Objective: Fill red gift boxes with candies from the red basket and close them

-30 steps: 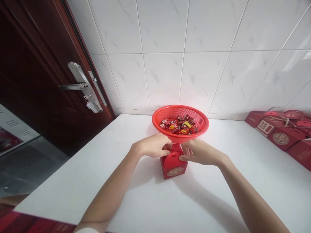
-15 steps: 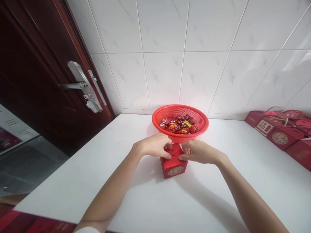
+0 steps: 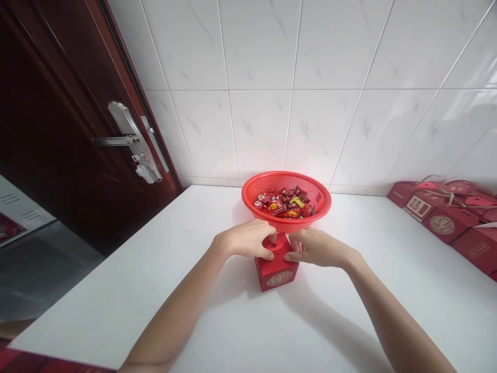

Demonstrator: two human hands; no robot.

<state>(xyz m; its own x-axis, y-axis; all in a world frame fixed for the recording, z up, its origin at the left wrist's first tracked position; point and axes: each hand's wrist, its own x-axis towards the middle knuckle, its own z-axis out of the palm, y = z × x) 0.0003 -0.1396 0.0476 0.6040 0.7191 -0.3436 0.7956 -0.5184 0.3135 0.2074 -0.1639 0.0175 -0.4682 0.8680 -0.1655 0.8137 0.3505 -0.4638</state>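
A small red box (image 3: 276,274) with a round pale emblem on its front stands upright on the white table (image 3: 163,248). From the left, my left hand (image 3: 248,239) has its thumb and curled fingers on the box's top, by a small slot. My right hand (image 3: 316,247) is curled at the top's right side, its thumb lying on the lid and its other fingers bent at the far edge. Just behind the box sits a red mesh basket (image 3: 248,199) holding several wrapped candies (image 3: 287,203).
Several red printed boxes (image 3: 442,225) with cords line the table's right side against the tiled wall (image 3: 260,129). A dark red door (image 3: 58,103) with a metal handle stands at left. More red items (image 3: 39,362) show below the table's near left edge.
The view has shifted slightly, so the scene sits a little lower. Both hands remain on the box top, with only small finger movement.
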